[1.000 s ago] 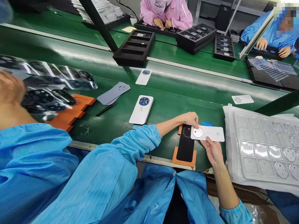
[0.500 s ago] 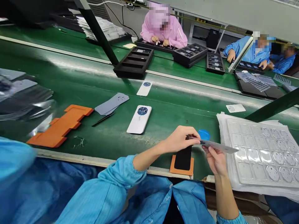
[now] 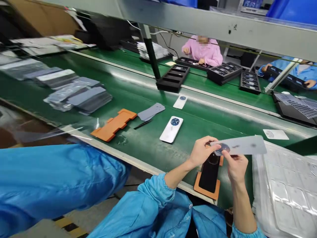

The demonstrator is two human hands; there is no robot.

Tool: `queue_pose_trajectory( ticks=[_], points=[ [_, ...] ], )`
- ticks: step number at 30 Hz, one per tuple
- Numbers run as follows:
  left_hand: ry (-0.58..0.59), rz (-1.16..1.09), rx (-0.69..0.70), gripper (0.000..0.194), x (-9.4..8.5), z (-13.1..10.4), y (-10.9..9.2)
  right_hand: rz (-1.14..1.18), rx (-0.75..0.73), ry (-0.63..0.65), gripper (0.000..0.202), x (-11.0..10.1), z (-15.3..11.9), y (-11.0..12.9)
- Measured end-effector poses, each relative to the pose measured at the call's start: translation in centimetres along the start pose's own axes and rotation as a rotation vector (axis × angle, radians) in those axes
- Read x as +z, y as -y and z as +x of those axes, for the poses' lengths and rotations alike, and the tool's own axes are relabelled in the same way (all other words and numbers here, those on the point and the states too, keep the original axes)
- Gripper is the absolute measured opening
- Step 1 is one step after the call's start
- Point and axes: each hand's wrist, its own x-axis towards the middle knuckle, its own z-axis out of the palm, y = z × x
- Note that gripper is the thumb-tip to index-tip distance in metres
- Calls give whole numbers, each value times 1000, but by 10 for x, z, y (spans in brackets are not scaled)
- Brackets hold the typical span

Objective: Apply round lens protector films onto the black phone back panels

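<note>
Between both hands is a thin, pale phone back cover (image 3: 244, 145) with a dark round camera area near its left end. My left hand (image 3: 203, 151) pinches that end between thumb and fingers. From below, my right hand (image 3: 236, 165) grips the same sheet, its thumb at the edge of the round area. Under the hands a black phone-shaped piece (image 3: 209, 177) lies in an orange holder (image 3: 206, 191), its upper part partly hidden. To the left, a white phone (image 3: 171, 129) with a dark round camera area rests on the green bench.
On the right stands a clear blister tray (image 3: 284, 185). A second orange holder (image 3: 114, 125), black tweezers (image 3: 143, 124) and grey sheets (image 3: 151, 111) lie left. Bagged grey stacks (image 3: 81, 94) sit farther left. Black trays (image 3: 172, 78) and co-workers are across; a blue sleeve (image 3: 56, 178) is beside me.
The pale back cover has tilted from nearly edge-on to showing its broad face. My view has swung left, so the bench things appear farther right. Both hands keep their hold.
</note>
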Motion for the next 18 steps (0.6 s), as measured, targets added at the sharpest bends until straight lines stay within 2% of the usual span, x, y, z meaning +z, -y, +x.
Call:
queue_pose_trajectory(
  ticks=[2,4,6,7,9,11,13,16,18],
  points=[
    [-25,161,-12,41,-29,13,8,92,-8,-8,37,13,43,11],
    [-97,456,-26,47,-65,20,17,218,49,5,44,25,88,23],
    [-174,810,-129,49,-99,21,28,250,223,21,36,30,117,30],
    [-210,945,-212,51,-114,20,35,241,291,28,31,30,121,30],
    [-259,1103,-391,58,-140,18,53,212,390,56,28,28,109,24],
    [-253,1140,-543,69,-161,19,73,190,449,114,31,23,74,14],
    [-165,1046,-672,65,-177,23,90,181,475,186,34,11,30,9],
    [-163,985,-740,44,-192,28,103,101,404,364,29,-26,-22,24],
    [-214,1005,-786,35,-192,30,101,-37,308,385,24,-62,-38,45]
  ],
)
